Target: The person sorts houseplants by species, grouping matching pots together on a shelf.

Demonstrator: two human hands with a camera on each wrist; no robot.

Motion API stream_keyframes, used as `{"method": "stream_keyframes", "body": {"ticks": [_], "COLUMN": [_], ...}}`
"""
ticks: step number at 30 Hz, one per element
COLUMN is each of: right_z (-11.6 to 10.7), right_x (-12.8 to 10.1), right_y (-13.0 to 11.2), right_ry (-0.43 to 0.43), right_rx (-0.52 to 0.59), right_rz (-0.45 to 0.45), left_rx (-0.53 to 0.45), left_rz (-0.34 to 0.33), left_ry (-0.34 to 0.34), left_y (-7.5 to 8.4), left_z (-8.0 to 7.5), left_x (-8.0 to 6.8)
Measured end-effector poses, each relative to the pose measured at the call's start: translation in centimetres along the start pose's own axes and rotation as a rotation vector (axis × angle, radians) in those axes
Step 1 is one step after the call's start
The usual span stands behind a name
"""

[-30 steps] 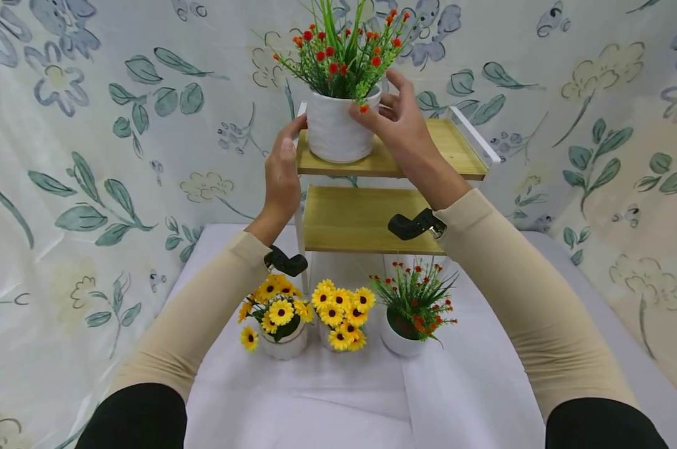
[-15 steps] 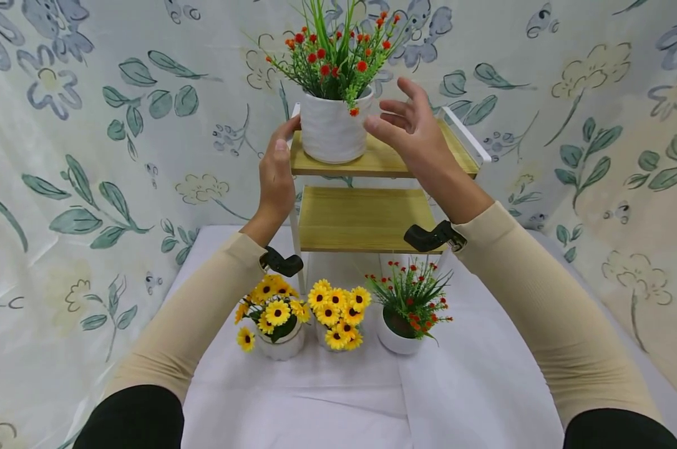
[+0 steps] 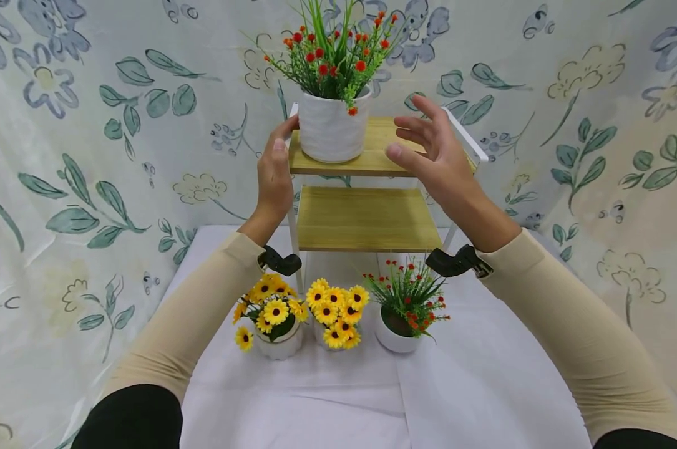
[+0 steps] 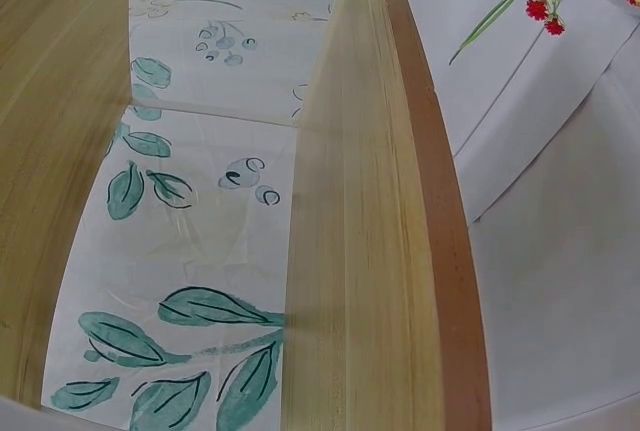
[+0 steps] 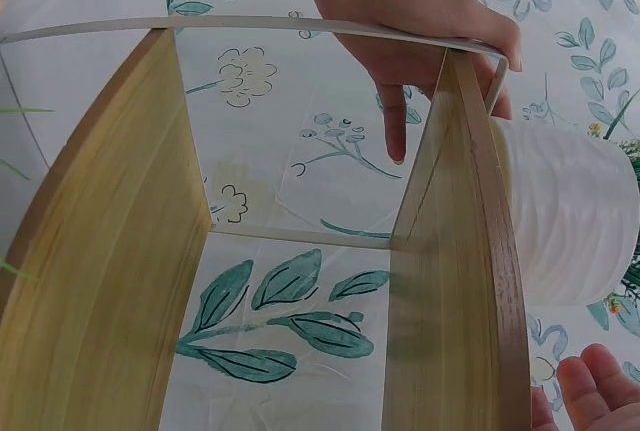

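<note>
A white ribbed pot (image 3: 332, 132) of red flowers and grassy leaves stands upright on the top shelf (image 3: 384, 149) of a wooden rack, toward its left end. Beside the rack's left edge, close to the pot, is my left hand (image 3: 275, 181); in the right wrist view this hand (image 5: 425, 11) reaches the rack's white side frame (image 5: 300, 23), fingers fairly straight. My right hand (image 3: 436, 149) hovers over the right part of the top shelf, apart from the pot, with fingers spread and nothing in them. Only its fingertips (image 5: 590, 391) show in the right wrist view.
Below is the rack's lower wooden shelf (image 3: 369, 218). Three more pots stand in front on the white cloth (image 3: 327, 399): yellow flowers (image 3: 275, 312) at left, yellow flowers (image 3: 338, 312) in the middle, red flowers (image 3: 405, 305) at right. A floral curtain (image 3: 119, 125) hangs behind.
My right hand has let go of the white pot's rim and moved away to the right, its fingers opening. The left hand and the pot have stayed in place on the rack.
</note>
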State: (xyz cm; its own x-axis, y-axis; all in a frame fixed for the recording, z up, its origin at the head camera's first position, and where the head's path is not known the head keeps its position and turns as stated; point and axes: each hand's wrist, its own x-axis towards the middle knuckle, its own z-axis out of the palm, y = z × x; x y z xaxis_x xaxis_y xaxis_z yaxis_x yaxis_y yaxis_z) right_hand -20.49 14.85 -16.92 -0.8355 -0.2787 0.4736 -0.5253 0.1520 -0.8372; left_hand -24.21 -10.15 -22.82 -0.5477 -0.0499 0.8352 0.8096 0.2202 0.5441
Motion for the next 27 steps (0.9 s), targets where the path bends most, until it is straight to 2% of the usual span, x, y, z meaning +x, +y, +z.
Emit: {"method": "stream_keyframes", "body": {"ticks": [6,16,27], "right_z": [-0.5,-1.2,-2.4], "right_x": [-1.8,-5.0,-8.3], "right_y": [-0.3,-0.6,1.2], "right_ry": [0.013,-0.013,-0.053], "right_rx": [0.026,0.094,0.194], "right_rz": [-0.056,-0.097,-0.11], "left_rx": [0.003,0.018,0.023], "left_rz": [0.014,-0.013,-0.023], "left_ry": [-0.005,-0.005,-0.011], "left_y": [-0.2,-0.4,-0.4], "left_z": [0.1,0.0,0.1], "left_x": [0.1,0.2,0.1]}}
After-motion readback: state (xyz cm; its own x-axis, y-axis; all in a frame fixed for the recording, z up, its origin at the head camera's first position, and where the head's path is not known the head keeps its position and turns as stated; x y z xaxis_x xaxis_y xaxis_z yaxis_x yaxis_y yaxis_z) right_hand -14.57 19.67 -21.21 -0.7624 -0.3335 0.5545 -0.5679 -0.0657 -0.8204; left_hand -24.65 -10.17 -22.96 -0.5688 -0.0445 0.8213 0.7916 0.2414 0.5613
